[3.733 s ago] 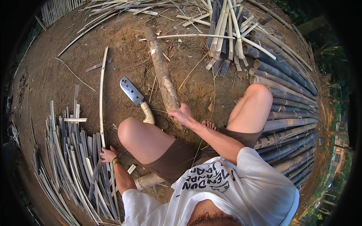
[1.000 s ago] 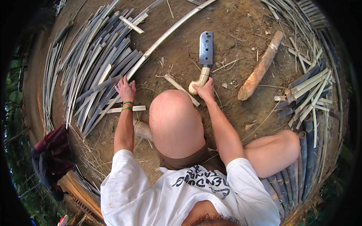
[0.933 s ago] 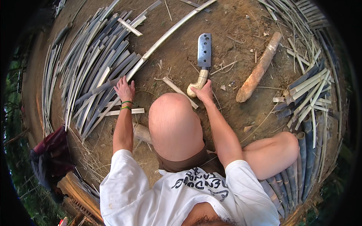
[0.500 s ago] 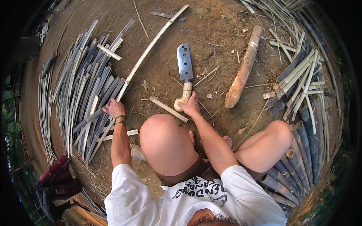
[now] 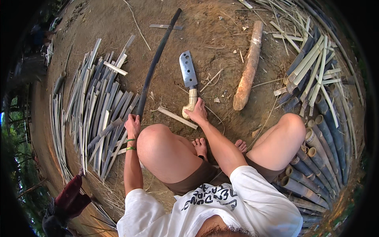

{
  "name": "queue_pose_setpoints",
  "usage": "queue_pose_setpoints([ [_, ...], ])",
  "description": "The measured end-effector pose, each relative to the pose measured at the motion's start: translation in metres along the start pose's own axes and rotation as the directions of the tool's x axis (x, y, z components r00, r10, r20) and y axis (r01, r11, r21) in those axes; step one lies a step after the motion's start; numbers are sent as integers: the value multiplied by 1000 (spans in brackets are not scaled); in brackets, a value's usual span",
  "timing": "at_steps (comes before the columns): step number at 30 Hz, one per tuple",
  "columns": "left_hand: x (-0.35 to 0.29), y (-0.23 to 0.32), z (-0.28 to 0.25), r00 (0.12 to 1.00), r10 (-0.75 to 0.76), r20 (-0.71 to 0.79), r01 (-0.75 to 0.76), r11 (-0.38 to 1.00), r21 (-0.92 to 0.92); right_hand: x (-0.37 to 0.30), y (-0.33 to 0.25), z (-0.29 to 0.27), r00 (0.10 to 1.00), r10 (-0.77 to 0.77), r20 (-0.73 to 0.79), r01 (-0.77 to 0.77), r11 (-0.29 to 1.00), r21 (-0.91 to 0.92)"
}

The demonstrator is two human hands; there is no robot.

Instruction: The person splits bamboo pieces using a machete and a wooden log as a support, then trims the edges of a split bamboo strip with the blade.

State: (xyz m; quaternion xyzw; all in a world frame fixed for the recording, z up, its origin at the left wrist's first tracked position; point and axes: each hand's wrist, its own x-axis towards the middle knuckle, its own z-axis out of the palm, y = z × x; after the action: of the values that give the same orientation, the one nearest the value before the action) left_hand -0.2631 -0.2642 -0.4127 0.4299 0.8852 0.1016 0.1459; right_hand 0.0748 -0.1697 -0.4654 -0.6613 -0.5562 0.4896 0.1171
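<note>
A long dark bamboo strip (image 5: 154, 63) slants up and away from my left hand (image 5: 132, 125), whose fingers are closed round its near end beside my left knee. My right hand (image 5: 198, 112) grips the pale, knobbed handle of a cleaver (image 5: 187, 71). Its broad steel blade, pierced with several holes, points away from me, low over the dirt. Just left of the handle a short pale bamboo piece (image 5: 177, 118) lies on the ground.
Many split bamboo strips (image 5: 98, 106) are heaped at my left. A thick log (image 5: 249, 67) lies ahead to the right. Cut strips (image 5: 310, 75) and bamboo poles (image 5: 302, 189) are piled on my right. A person in dark red clothing (image 5: 71, 197) is at the lower left.
My left hand has moved right, close to my knee. The strip in it now shows its dark side instead of its pale one. My right hand still holds the cleaver.
</note>
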Motion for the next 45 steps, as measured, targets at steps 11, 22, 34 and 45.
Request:
queue_pose_setpoints([
  [11,-87,-14,-9,939,-77,334,315,578,-753,13,-19,-7,964,212,161,-256,904,342],
  [22,-129,-22,-38,908,-45,418,395,431,-812,25,-72,-40,990,5,138,-134,285,949],
  [34,-145,-33,-47,838,33,545,483,420,-768,11,-58,-92,959,282,-22,-59,274,960],
  [45,-152,-30,-50,674,84,734,602,513,-611,26,-53,-85,961,274,40,-128,311,942],
])
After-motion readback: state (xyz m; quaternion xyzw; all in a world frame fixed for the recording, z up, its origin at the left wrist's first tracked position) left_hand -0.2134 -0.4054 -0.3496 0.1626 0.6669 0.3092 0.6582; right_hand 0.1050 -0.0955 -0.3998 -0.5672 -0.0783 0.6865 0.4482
